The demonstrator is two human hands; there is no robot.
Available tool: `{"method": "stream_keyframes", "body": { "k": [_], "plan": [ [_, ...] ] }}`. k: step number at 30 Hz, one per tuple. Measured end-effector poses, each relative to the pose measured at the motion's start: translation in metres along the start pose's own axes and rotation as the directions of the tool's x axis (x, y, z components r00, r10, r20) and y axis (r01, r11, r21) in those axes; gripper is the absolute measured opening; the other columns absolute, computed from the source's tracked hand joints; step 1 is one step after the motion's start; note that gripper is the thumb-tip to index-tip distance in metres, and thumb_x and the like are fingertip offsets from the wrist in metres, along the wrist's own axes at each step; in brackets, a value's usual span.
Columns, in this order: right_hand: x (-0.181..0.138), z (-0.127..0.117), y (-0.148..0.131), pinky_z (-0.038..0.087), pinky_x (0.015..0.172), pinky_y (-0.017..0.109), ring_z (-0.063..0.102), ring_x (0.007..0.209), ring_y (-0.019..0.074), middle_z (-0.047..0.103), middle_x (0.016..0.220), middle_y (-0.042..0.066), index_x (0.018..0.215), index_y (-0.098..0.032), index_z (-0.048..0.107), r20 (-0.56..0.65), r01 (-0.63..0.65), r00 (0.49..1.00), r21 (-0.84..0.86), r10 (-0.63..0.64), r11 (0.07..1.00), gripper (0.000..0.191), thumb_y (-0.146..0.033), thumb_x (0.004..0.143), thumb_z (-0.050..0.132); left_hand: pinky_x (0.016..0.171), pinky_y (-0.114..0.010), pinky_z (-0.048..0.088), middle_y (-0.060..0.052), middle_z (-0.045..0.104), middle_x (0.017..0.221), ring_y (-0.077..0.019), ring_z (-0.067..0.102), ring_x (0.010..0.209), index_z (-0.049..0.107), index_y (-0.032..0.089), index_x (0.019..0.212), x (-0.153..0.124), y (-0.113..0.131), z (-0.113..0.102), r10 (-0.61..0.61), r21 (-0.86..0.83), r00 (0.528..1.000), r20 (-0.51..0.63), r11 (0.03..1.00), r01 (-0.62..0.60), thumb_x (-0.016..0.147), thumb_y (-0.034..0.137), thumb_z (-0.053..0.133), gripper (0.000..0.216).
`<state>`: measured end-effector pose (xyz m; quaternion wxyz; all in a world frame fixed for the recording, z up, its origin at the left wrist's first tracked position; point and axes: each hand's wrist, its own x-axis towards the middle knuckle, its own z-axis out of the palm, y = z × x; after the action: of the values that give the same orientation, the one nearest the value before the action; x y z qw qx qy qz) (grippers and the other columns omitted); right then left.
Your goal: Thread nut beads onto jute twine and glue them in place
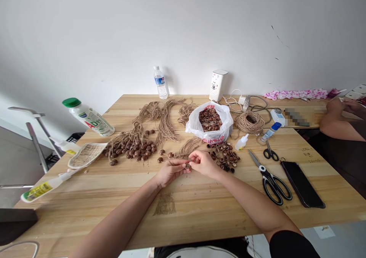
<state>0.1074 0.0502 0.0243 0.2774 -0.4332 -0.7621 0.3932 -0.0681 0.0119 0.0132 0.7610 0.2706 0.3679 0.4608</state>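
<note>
Forearms [126,212] angled in over table [206,212], L hand [169,172] pinching sm. brown piece [188,166], R hand [204,163] against it, grip unclear

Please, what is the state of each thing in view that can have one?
Left hand: holding a small brown piece
Right hand: curled, beside that piece
Plastic bag: open
Large scissors: closed
Small scissors: cannot tell
Phone: screen dark
Water bottle: upright, capped
Green-topped bottle: capped
Blue-topped tube: capped
Twine roll: coiled

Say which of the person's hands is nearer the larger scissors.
Right: the right hand is left of the larger scissors, beside shell pieces; the left hand is farther left.
</note>
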Motion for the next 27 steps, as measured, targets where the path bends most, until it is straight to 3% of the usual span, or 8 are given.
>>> {"method": "stream_keyframes", "body": {
  "k": [11, 19, 23, 25, 27],
  "plan": [
    [-0.001, -0.011, -0.01, 0.04, 0.056, 0.02, 0.046, 0.055, 0.0059, 0.058, 0.083, 0.0, 0.086, -0.016, 0.06, -0.011, 0.1, 0.995, -0.043, -0.1, 0.994, 0.016, -0.015, 0.07, 0.062, 0.08, -0.035, 0.051, -0.01, 0.072, 0.075, -0.0189, 0.067, 0.071, 0.073, 0.009, 0.087, -0.001, -0.005, -0.007, -0.003, 0.015, 0.999, 0.033, 1.0, 0.002, 0.062, 0.017, 0.078, 0.028],
    [-0.001, -0.022, -0.025, 0.039, 0.052, 0.02, 0.048, 0.053, 0.0061, 0.059, 0.08, 0.0, 0.087, -0.015, 0.06, 0.037, 0.047, 0.998, 0.026, -0.048, 0.999, 0.016, -0.018, 0.072, 0.062, 0.077, -0.035, 0.051, -0.01, 0.072, 0.078, -0.0179, 0.067, 0.068, 0.073, 0.01, 0.085, -0.002, -0.002, -0.004, -0.001, -0.031, 0.998, 0.058, 1.0, 0.002, 0.062, 0.015, 0.077, 0.024],
    [-0.005, -0.044, -0.04, 0.039, 0.052, 0.02, 0.05, 0.057, 0.0091, 0.057, 0.07, -0.001, 0.076, -0.016, 0.058, -0.136, 0.131, 0.985, 0.155, -0.11, 0.979, 0.01, -0.026, 0.08, 0.06, 0.077, -0.036, 0.051, -0.01, 0.072, 0.079, -0.0177, 0.066, 0.068, 0.073, 0.009, 0.085, -0.003, -0.002, -0.003, 0.003, -0.029, 0.998, 0.061, 1.0, -0.001, 0.063, 0.014, 0.076, 0.023],
    [-0.011, -0.062, -0.048, 0.034, 0.045, 0.02, 0.041, 0.046, 0.0076, 0.044, 0.052, -0.005, 0.061, -0.018, 0.048, -0.268, 0.151, 0.96, 0.243, -0.083, 0.958, 0.031, -0.035, 0.087, 0.052, 0.076, -0.035, 0.051, -0.011, 0.072, 0.08, -0.0177, 0.066, 0.068, 0.073, 0.009, 0.085, -0.003, -0.001, -0.003, 0.005, -0.03, 0.998, 0.062, 1.0, -0.003, 0.063, 0.014, 0.077, 0.023],
    [-0.018, -0.082, -0.055, 0.034, 0.045, 0.021, 0.039, 0.044, 0.0075, 0.04, 0.049, -0.005, 0.061, -0.018, 0.046, -0.362, 0.178, 0.93, 0.284, -0.067, 0.942, 0.036, -0.039, 0.09, 0.046, 0.074, -0.034, 0.051, -0.011, 0.072, 0.082, -0.0173, 0.066, 0.067, 0.073, 0.01, 0.084, -0.003, -0.001, -0.003, 0.009, -0.035, 0.998, 0.06, 0.999, -0.007, 0.062, 0.014, 0.077, 0.023]
  ]
}}
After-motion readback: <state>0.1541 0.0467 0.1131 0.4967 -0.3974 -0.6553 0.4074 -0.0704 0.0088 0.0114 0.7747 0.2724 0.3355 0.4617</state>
